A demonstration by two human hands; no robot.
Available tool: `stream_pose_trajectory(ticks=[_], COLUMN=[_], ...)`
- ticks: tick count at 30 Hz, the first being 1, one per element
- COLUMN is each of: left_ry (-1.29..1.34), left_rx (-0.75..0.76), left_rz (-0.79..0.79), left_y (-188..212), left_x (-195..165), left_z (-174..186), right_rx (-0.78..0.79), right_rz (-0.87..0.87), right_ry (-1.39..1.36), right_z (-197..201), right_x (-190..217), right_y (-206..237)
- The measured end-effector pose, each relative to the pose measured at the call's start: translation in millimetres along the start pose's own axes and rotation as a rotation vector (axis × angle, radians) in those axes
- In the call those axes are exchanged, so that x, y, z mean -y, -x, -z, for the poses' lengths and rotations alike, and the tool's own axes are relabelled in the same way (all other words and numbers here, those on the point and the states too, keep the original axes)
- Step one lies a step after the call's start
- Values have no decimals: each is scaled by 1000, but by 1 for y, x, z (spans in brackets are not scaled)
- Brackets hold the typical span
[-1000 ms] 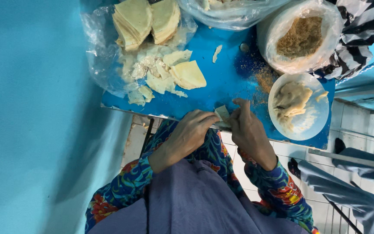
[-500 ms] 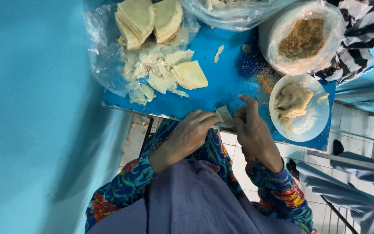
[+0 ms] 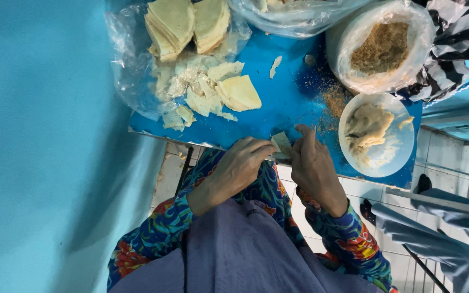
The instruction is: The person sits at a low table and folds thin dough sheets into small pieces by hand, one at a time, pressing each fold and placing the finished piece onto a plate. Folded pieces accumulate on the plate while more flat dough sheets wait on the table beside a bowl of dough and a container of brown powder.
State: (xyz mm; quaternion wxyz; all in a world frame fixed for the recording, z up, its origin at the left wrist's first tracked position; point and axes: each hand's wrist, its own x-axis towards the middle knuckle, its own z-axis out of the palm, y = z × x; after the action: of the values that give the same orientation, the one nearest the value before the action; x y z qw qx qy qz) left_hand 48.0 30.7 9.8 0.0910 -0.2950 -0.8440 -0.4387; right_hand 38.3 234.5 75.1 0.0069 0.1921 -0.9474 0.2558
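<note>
Two hands, left hand (image 3: 240,165) and right hand (image 3: 313,165), are pinching one folded wrapper (image 3: 281,144) at the table's (image 3: 283,103) near edge. Many stacked wrappers (image 3: 185,21) are waiting far left; the filling bowl (image 3: 378,135) right is holding plenty.

evenly and brightly lit, cool and bluish overall, source not visible. soft shadow falling under the near edge of the blue table (image 3: 278,103) and down the left wall (image 3: 39,163). mild glare on the clear plastic bags (image 3: 131,59) at the far side. sharp at centre, no motion blur; slight softness and stretching toward the corners.
</note>
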Motion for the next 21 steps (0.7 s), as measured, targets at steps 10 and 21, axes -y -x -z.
stream_pose_trajectory(ticks=[10,21], left_ry=[-17,-19], left_rx=[-21,2], left_rz=[-6,-46], left_y=[0,-3], left_x=[1,8], left_z=[-2,-2], right_rx=[53,39], right_rz=[-124,-68], right_ry=[-263,-316], right_z=[14,13], right_x=[10,13], right_y=[0,-4])
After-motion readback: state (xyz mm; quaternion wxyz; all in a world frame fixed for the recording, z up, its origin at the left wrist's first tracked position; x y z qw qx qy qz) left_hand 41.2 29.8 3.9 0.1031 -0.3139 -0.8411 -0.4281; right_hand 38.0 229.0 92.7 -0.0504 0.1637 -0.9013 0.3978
